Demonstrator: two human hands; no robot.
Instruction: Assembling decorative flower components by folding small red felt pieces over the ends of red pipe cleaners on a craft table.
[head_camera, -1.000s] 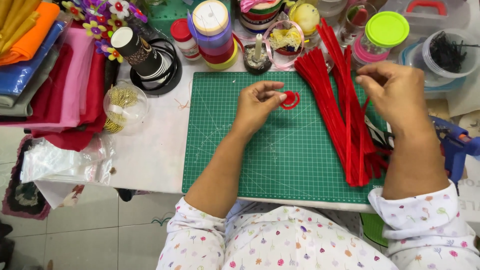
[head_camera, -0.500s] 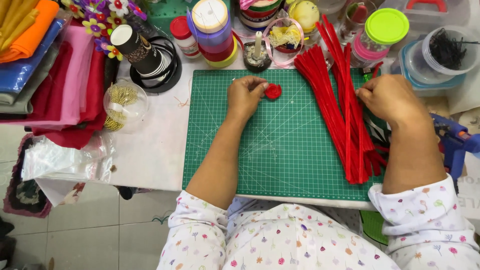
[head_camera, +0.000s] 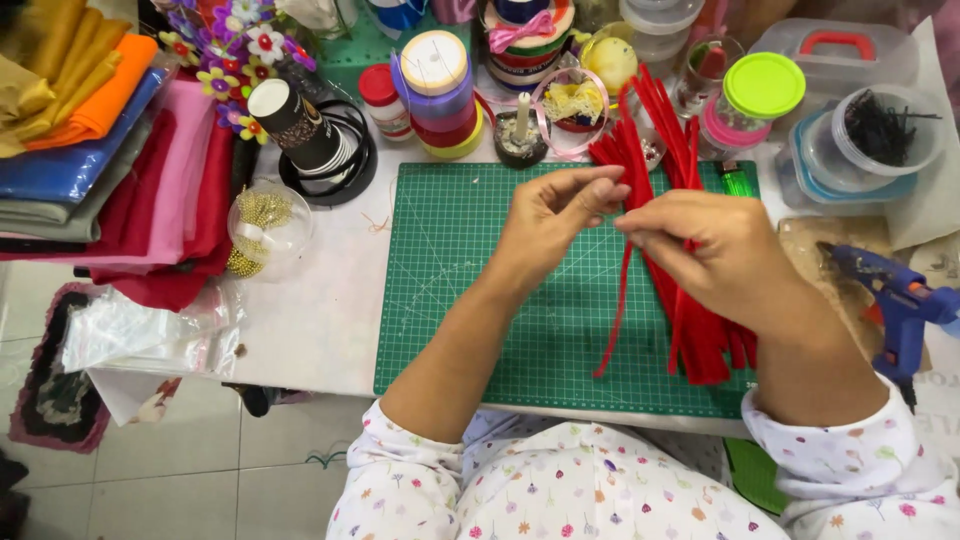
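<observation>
Single red pipe cleaner (head_camera: 618, 300): pinched at its top by both hands, left hand (head_camera: 548, 222) and right hand (head_camera: 720, 255) close together, long axis hanging toward the person over the green cutting mat (head_camera: 470, 300).

We see the left hand (head_camera: 548, 222) raised with fingertips pinched together, forearm angled up from the body. The right hand (head_camera: 712, 250) meets it, fingers curled and pinching, wrist bent inward.

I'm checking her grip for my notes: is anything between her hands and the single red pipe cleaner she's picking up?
Nothing visible is. The left hand and right hand both pinch the top of the red pipe cleaner, which hangs over the green cutting mat.
</observation>
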